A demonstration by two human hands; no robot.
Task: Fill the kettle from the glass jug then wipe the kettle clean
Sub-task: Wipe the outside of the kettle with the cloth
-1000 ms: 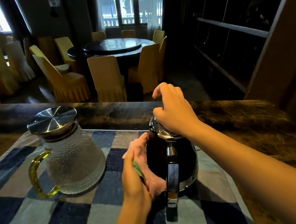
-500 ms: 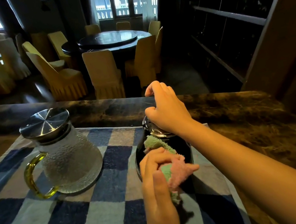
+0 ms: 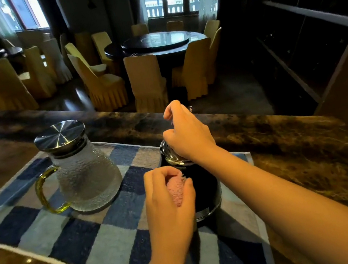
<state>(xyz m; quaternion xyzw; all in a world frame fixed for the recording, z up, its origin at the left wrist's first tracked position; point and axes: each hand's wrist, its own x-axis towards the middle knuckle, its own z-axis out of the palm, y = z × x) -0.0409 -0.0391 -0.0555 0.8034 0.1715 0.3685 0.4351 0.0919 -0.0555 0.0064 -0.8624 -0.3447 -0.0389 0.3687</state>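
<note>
Now left hand (image 3: 166,206) clutches cloth (image 3: 176,191), fingers (image 3: 152,176) curled; right hand (image 3: 189,138) clasps kettle (image 3: 207,187).

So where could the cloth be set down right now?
Bare mat in front of the glass jug; bare counter past the mat's right edge. Crowded at the kettle: left hand with cloth, right hand on top.

Kettle (image 3: 204,186): black body w/ chrome lid. Jug (image 3: 87,179): clear dimpled glass, yellow-green handle, silver lid; cloth (image 3: 176,188) pink. Mat (image 3: 71,237): blue/grey checks, white edge; bench (image 3: 307,145) brown, marbled.
</note>
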